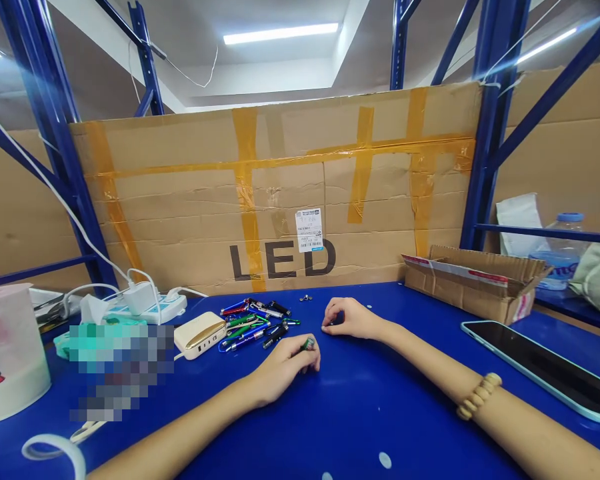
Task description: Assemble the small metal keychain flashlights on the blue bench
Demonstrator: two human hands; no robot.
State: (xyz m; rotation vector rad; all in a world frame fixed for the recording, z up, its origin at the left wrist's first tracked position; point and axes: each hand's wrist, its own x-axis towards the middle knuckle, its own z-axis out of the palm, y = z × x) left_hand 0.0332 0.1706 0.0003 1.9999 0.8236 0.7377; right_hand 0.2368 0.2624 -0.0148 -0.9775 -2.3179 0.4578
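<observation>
L hand [283, 368] lies palm-down on the table [380, 417], fingers curled in, pinching a small green cylinder [308, 344] btwn the fingertips; too small to tell exactly what it is. R hand [353, 319] rests on its side, fingers loosely curled, tips on the table, nothing visible in it, near L hand but not touching. Wooden bead bracelet [479, 396] on R wrist.

Just ahead of L hand, a loose heap of slim metal penlights [255, 325], blue, red, green & black, lies criss-cross directly on the glossy blue top, not in a container. A few tiny button cells [306, 297] sit beyond it, apart from the heap.

Left of heap: cream power bank [199, 335] w/ gold trim; behind it, white power strip [153, 308] w/ plugs in. Far right: open corrugated carton [473, 285], contents not visible, & phone [540, 367] w/ dark screen, teal edge. Taped cardboard sheet [275, 193] printed "LED" stands at back against blue steel rack [493, 127].
</observation>
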